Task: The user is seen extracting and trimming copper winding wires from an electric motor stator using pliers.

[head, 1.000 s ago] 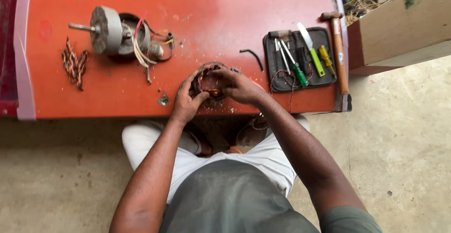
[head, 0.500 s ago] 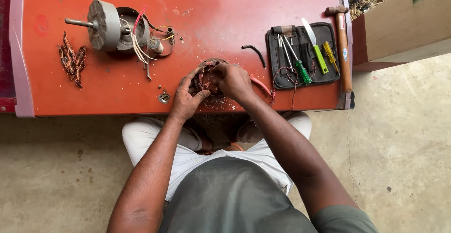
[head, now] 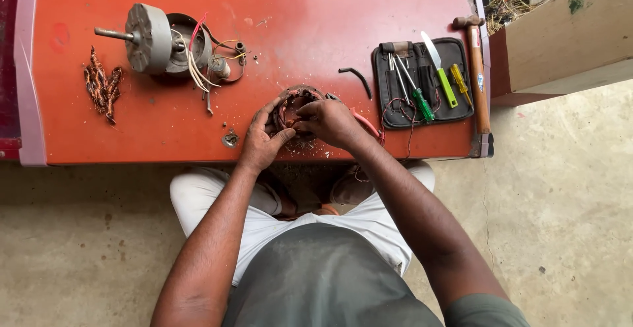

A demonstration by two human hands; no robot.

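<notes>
Since a second ago both hands have barely shifted on the stator ring (head: 295, 100), near the red tabletop's (head: 343, 10) front edge. The left hand (head: 262, 141) and right hand (head: 330, 120) clamp it together. It looks stiff and heavy, its copper windings fragile; the rim seems safest. The tool pouch (head: 422, 83), hammer (head: 477, 70) and motor housing (head: 158, 40) lie apart.

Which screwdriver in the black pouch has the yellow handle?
The small one at the pouch's right edge, next to the hammer. The two others there have green handles.
</notes>
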